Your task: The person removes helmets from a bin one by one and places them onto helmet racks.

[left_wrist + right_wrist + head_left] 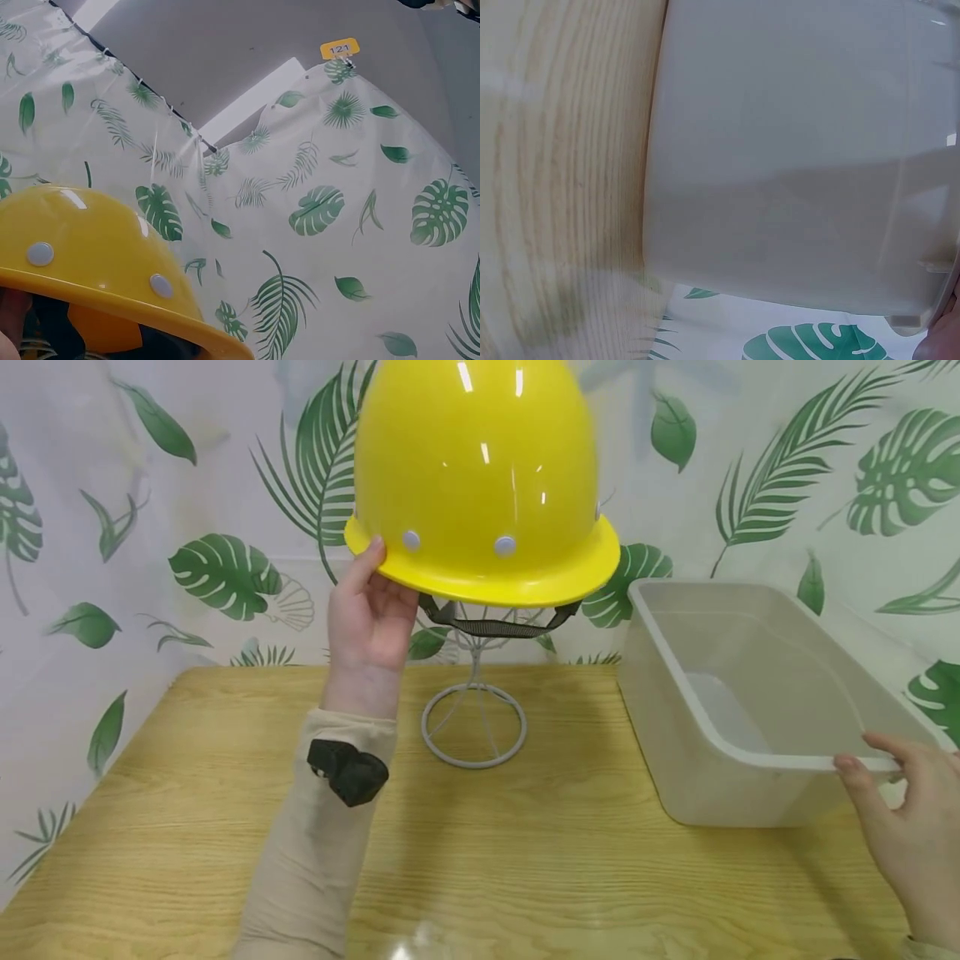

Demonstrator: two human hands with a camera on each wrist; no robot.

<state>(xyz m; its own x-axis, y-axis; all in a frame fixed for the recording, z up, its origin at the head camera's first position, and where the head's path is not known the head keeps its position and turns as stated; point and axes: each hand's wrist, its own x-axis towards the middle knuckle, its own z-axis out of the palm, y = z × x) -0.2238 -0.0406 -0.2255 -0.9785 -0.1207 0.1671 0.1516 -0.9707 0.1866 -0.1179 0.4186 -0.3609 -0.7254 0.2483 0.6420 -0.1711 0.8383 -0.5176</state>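
Under the helmet [483, 485], half-hidden stand [476, 664]

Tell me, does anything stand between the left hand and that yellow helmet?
Nothing visible does: the left hand already holds the yellow helmet directly, its thumb on the brim. The wire stand is beneath the helmet, not between them.

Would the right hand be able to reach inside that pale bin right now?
Probably yes: the right hand touches the bin at its near edge, the top is open, and nothing visible blocks the way in.
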